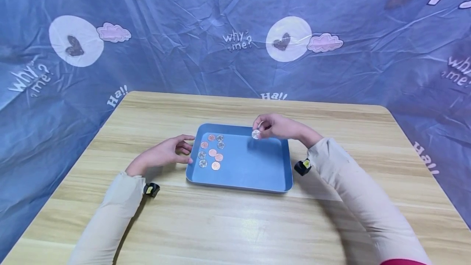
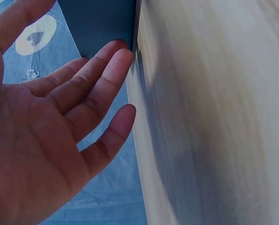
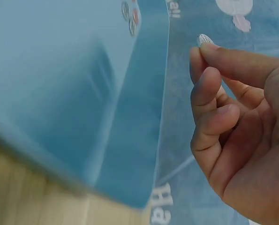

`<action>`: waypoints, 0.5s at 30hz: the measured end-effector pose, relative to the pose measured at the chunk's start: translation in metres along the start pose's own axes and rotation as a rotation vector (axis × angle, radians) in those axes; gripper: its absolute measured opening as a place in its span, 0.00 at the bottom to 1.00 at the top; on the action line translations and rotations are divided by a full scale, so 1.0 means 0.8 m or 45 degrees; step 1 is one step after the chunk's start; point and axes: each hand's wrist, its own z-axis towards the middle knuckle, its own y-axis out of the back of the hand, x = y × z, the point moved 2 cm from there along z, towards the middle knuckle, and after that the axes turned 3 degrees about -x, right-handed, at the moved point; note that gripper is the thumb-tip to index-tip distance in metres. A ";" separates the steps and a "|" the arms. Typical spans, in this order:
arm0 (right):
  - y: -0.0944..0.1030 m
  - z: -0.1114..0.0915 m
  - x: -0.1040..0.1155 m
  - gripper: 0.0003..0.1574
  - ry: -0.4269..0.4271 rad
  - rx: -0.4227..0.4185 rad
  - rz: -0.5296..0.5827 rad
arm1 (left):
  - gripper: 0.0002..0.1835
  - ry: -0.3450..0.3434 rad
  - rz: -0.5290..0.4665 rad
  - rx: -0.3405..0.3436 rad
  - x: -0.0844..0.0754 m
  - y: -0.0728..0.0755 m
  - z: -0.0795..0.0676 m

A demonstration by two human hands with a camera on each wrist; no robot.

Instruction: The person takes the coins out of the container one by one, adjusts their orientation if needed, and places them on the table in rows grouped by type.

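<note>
Between thumb and forefinger, my right hand (image 1: 274,126) pinches a silver coin (image 1: 256,134) above the far right part of a blue tray (image 1: 250,171). The right wrist view shows only the edge of this coin (image 3: 205,39) poking out past the fingertips. At the tray's left wall, my left hand (image 1: 170,150) has its fingers spread and loosely bent, with fingertips right at the wall in the left wrist view. Several coins lie flat in the left part of the tray, some copper-coloured, like this copper coin (image 1: 216,166), and some silver, like this silver coin (image 1: 203,163).
The tray rests on a light wood table (image 1: 220,224). Behind the table's far edge hangs a blue printed cloth (image 1: 206,64). Each wrist carries a small black camera, with the right camera (image 1: 303,167) close beside the tray's right wall.
</note>
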 end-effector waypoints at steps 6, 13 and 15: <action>0.031 -0.026 -0.012 0.12 -0.039 -0.083 0.009 | 0.44 -0.009 0.003 0.009 0.001 -0.001 0.003; 0.050 -0.049 -0.034 0.13 -0.111 -0.152 -0.004 | 0.43 0.000 0.010 0.009 -0.002 0.001 0.001; 0.053 -0.053 -0.041 0.13 -0.118 -0.152 0.000 | 0.43 0.006 0.012 0.008 -0.002 0.001 0.000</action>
